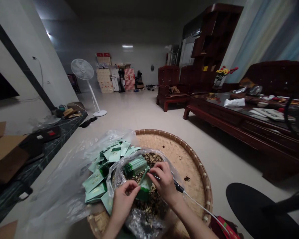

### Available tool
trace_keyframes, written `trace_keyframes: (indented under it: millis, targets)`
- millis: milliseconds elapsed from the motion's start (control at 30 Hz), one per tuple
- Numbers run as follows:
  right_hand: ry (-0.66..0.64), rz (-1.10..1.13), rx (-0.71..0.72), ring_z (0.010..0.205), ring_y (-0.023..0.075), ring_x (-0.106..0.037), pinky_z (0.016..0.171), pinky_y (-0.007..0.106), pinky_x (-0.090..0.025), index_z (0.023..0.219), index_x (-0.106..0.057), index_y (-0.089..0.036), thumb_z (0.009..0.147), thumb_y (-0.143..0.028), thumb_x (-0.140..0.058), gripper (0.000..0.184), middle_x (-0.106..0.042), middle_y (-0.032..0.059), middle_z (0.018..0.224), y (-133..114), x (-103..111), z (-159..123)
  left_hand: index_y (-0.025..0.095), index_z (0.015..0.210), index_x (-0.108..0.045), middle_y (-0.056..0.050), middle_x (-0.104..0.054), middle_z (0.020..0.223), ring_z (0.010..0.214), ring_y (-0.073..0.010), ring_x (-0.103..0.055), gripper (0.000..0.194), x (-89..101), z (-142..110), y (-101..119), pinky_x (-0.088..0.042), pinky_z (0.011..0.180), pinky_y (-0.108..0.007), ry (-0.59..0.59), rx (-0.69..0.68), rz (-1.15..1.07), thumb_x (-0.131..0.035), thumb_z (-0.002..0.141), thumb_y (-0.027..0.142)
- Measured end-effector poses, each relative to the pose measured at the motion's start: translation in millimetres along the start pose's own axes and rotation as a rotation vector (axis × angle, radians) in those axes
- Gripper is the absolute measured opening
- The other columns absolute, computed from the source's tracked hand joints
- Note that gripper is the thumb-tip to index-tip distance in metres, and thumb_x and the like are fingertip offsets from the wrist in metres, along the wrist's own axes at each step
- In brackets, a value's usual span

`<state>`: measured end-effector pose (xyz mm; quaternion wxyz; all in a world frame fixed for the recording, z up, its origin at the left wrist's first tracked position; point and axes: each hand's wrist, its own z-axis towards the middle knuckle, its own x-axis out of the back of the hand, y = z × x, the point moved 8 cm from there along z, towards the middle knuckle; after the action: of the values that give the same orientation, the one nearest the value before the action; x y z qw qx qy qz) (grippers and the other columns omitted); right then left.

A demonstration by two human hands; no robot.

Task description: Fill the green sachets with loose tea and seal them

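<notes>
My left hand [123, 200] pinches the lower edge of a small green packet [144, 189], fingers closed on it. My right hand [163, 182] grips the same packet from the top right, fingers curled. Both hands hover over a clear plastic bag [119, 174] filled with dried brown bits [153, 199]. A bundle of green packets [136, 166] lies inside that bag. More loose green packets [107, 166] are piled to the left on plastic sheeting. Everything rests in a round woven bamboo tray [189, 156].
A white cable [201, 207] runs from my right wrist toward the lower right. A dark wooden coffee table [241, 122] stands right, a black round stool [259, 209] lower right. A dark counter [52, 139] with cardboard boxes [5, 149] runs along the left. A white fan [83, 71] stands behind.
</notes>
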<state>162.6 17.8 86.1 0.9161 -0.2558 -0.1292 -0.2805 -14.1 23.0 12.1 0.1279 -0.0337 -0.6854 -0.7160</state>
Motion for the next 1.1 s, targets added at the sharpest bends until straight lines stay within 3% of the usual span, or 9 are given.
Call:
trace_keyframes:
  millis: [133, 233, 333, 500, 733, 833, 967, 1033, 1100]
  targets:
    - [-0.086, 0.165, -0.007, 0.069, 0.0166, -0.057, 0.062, 0.029, -0.049, 0.082, -0.064, -0.02, 0.086, -0.012, -0.057, 0.011, -0.064, 0.0036, 0.072, -2.7, 0.6, -0.8, 0.016, 0.076, -0.071, -0.004, -0.071, 0.067, 0.065, -0.0196, -0.065, 0.028, 8.2, 2.6, -5.1, -0.052, 0.064, -0.028, 0.028, 0.007, -0.026, -0.072, 0.062, 0.04]
    - [-0.093, 0.261, -0.157, 0.074, 0.0175, -0.06, 0.066, 0.031, -0.051, 0.084, -0.064, -0.021, 0.086, -0.012, -0.055, 0.012, -0.066, 0.0044, 0.077, 7.3, 1.5, -8.5, 0.015, 0.089, -0.075, -0.008, -0.076, 0.079, 0.078, -0.0243, -0.07, 0.04, 3.6, 4.4, -17.0, -0.055, 0.071, -0.032, -0.051, 0.118, -0.156, -0.074, 0.062, 0.045]
    - [-0.105, 0.234, -0.274, 0.077, 0.0195, -0.061, 0.066, 0.032, -0.052, 0.086, -0.067, -0.021, 0.085, -0.015, -0.055, 0.013, -0.065, 0.0063, 0.08, 17.2, -1.9, -17.9, 0.016, 0.086, -0.077, -0.011, -0.077, 0.09, 0.087, -0.0279, -0.07, 0.037, 1.5, 4.3, -18.9, -0.055, 0.079, -0.037, -0.072, 0.128, -0.157, -0.07, 0.067, 0.047]
    - [-0.172, 0.203, -0.334, 0.074, 0.0199, -0.059, 0.063, 0.031, -0.051, 0.082, -0.07, -0.022, 0.082, -0.019, -0.062, 0.008, -0.065, 0.0053, 0.073, 22.0, -8.2, -23.4, 0.019, 0.08, -0.076, -0.008, -0.077, 0.086, 0.086, -0.0271, -0.069, 0.029, 5.0, 2.0, -4.9, -0.053, 0.086, -0.04, 0.019, -0.032, -0.02, -0.065, 0.072, 0.045]
    - [-0.135, 0.364, -0.491, 0.075, 0.0174, -0.064, 0.065, 0.028, -0.053, 0.09, -0.069, -0.021, 0.083, -0.018, -0.058, 0.013, -0.066, 0.0052, 0.082, 29.3, -10.1, -34.8, 0.015, 0.087, -0.073, -0.01, -0.076, 0.089, 0.083, -0.0259, -0.071, 0.032, -0.7, 3.0, -18.4, -0.056, 0.079, -0.037, -0.019, 0.087, -0.148, -0.07, 0.067, 0.04]
    - [-0.213, 0.327, -0.573, 0.068, 0.0176, -0.062, 0.058, 0.027, -0.05, 0.083, -0.073, -0.02, 0.076, -0.023, -0.067, 0.009, -0.065, 0.0046, 0.075, 36.3, -20.4, -43.2, 0.017, 0.08, -0.075, -0.009, -0.077, 0.089, 0.087, -0.0256, -0.071, 0.022, 2.1, 1.2, -13.1, -0.055, 0.087, -0.039, 0.02, 0.026, -0.103, -0.067, 0.07, 0.035]
    - [-0.24, 0.236, -0.517, 0.068, 0.0194, -0.058, 0.06, 0.029, -0.047, 0.072, -0.073, -0.022, 0.079, -0.027, -0.067, 0.011, -0.065, 0.0038, 0.066, 34.6, -20.5, -42.2, 0.021, 0.08, -0.076, -0.007, -0.077, 0.093, 0.092, -0.0248, -0.071, 0.017, -1.9, -2.0, -5.8, -0.054, 0.091, -0.039, 0.001, -0.054, -0.1, -0.064, 0.072, 0.03]
    - [-0.215, 0.265, -0.486, 0.07, 0.0195, -0.058, 0.065, 0.031, -0.047, 0.075, -0.072, -0.022, 0.082, -0.025, -0.063, 0.013, -0.067, 0.004, 0.068, 30.9, -17.5, -39.7, 0.02, 0.081, -0.077, -0.007, -0.077, 0.092, 0.091, -0.0251, -0.071, 0.019, -5.1, -1.3, -8.4, -0.057, 0.086, -0.038, -0.029, -0.01, -0.133, -0.066, 0.071, 0.031]
    - [-0.234, 0.354, -0.549, 0.068, 0.0181, -0.06, 0.064, 0.03, -0.048, 0.076, -0.07, -0.021, 0.083, -0.026, -0.061, 0.013, -0.068, 0.0037, 0.071, 31.2, -19.9, -41.3, 0.018, 0.084, -0.077, -0.008, -0.076, 0.094, 0.086, -0.0254, -0.071, 0.025, -7.7, 0.1, -15.2, -0.061, 0.075, -0.036, -0.049, 0.104, -0.209, -0.071, 0.068, 0.036]
